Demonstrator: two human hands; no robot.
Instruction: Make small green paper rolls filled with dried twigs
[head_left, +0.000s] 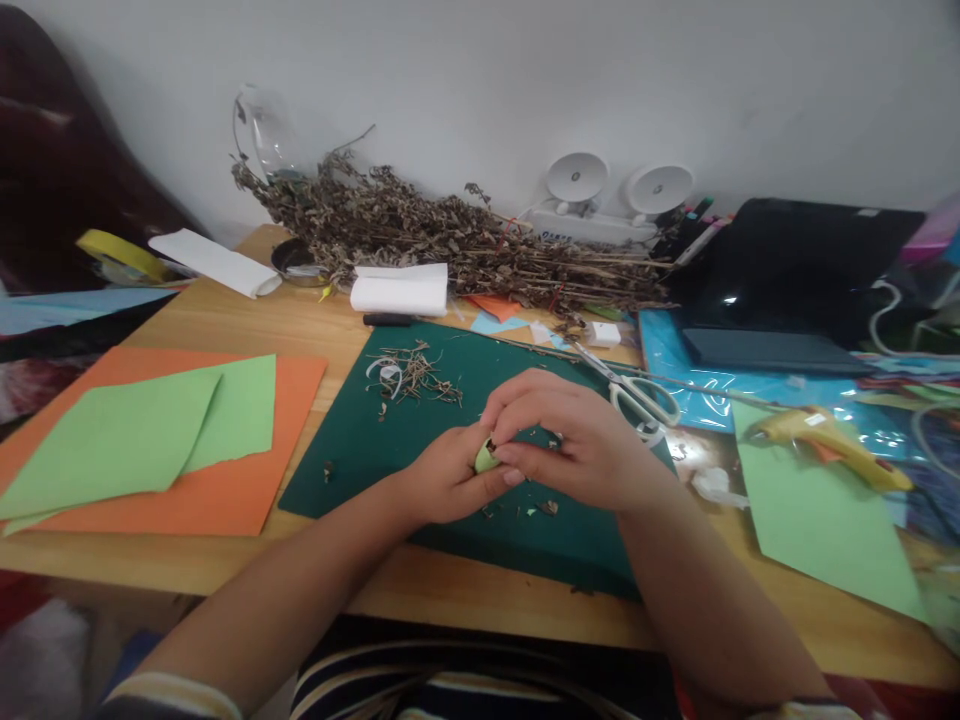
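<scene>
Grips small green object (pixel 484 460) in left hand (pixel 448 474); curls right hand (pixel 566 432) over its top. Cannot confirm latter's grasp. Notes scissors (pixel 619 381) at two o'clock from object.

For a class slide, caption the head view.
Left fingers hold a small green piece, right fingers touching it, over a green mat.

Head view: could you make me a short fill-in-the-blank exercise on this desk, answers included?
1. The left hand and right hand meet at a small pale green object over a cutting mat coloured ____.
2. The glue gun's body is ____.
3. At left, light green paper lies on a sheet coloured ____.

Missing words: green; yellow; orange.
</scene>
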